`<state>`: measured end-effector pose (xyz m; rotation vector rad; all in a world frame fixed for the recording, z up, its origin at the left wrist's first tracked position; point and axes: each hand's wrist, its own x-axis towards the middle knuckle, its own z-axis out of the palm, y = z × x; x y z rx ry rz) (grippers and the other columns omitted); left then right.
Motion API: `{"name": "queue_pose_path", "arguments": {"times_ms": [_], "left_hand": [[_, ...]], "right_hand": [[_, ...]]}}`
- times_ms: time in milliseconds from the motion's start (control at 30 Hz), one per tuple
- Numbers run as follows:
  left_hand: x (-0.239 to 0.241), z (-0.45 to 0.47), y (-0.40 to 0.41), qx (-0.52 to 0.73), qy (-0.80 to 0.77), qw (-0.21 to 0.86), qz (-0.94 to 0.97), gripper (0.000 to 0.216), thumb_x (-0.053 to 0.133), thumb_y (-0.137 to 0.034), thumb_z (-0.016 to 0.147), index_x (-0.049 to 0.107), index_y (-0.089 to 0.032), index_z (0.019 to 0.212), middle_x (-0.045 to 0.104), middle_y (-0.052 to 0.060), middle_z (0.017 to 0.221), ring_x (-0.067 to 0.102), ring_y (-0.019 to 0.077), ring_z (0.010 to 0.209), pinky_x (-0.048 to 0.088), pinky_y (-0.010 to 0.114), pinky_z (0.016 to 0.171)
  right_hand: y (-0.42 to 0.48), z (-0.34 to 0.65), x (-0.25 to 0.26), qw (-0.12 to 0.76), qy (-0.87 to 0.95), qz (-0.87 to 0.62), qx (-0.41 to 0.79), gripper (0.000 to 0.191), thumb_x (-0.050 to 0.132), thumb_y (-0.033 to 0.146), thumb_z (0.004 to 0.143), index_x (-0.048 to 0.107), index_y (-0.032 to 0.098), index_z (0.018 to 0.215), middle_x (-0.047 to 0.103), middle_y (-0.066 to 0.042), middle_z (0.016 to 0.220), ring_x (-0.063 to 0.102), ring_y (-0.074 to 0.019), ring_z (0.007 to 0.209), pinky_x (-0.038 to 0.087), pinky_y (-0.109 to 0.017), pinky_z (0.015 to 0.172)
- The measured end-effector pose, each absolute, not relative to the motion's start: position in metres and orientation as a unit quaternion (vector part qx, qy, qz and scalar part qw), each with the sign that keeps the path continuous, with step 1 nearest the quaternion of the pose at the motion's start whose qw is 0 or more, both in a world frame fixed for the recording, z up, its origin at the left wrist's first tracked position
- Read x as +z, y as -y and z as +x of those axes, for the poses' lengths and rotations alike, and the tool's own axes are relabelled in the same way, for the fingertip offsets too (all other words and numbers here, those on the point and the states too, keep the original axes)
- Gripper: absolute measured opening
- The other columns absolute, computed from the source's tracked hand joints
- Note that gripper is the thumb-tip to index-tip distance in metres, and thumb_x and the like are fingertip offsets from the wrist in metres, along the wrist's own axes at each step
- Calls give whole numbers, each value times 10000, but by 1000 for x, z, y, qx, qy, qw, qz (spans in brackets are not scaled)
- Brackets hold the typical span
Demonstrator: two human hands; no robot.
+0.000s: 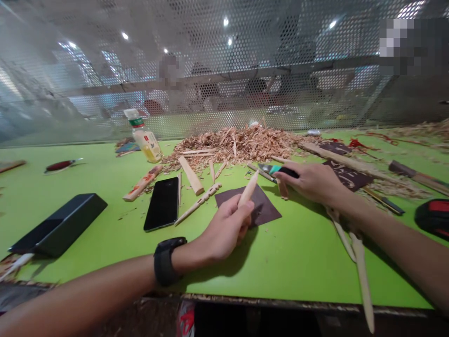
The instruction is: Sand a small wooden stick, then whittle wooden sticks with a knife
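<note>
My left hand [227,229] is closed round a pale carved wooden stick [249,188] whose pointed end sticks up over a brown sheet of sandpaper [263,210]. A black watch sits on that wrist. My right hand [310,180] rests on the green table [105,234], its fingers closed on a knife with a teal and black handle [280,170]. Just beyond both hands lies a heap of wood shavings [242,142].
A black phone [162,202], a carved stick [199,201], a black box [59,229], a bottle [144,139], wood blanks and more sandpaper [347,175] lie around. Long pale sticks [361,267] overhang the near edge. A perforated metal screen stands behind the table.
</note>
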<state>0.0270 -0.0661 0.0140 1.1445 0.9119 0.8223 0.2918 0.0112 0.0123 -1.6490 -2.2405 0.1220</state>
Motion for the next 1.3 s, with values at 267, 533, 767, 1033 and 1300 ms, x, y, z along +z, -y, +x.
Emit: {"name": "queue_pose_path", "arguments": {"times_ms": [267,533,767,1033,1300], "left_hand": [[9,23,59,376,-369,678,514,378,589,-518,1019,384,-255,840,361,-105,621,258,54,394,256,147,314],[5,24,53,397,-371,673,501,405,651,-567,959,429,-238,876,382,-101,651,302,38,401,180,143,336],[8,23,54,398,-347,673,518,304,663,-426,905,427,-241,856,344,-116,596,234,48,386,155,197,367],[6,27,54,397,-433,623,516,210,564,-344,1022,482,-216,876,376,-88,635,262,58,457,181,202,438],[12,31,46,378,-450,662,466,217,439,-219,1067,413,-223,852,326,-105,619,222,52,432,179,176,429]], "right_hand": [[0,285,20,243,815,-517,101,815,267,872,984,736,212,893,698,-80,719,566,-216,584,364,-338,591],[12,258,11,206,874,-428,97,755,296,803,1028,745,200,962,698,-84,784,575,-218,681,372,-321,645],[17,252,9,192,883,-413,108,681,307,726,1073,760,217,1076,729,-78,804,588,-224,705,370,-323,678],[12,251,7,135,870,-474,-11,735,273,751,1059,762,205,1121,772,-132,864,642,-272,743,316,-317,614],[1,251,7,134,847,-514,-13,716,301,747,1055,769,206,1076,784,-133,881,646,-250,678,324,-318,570]]}}
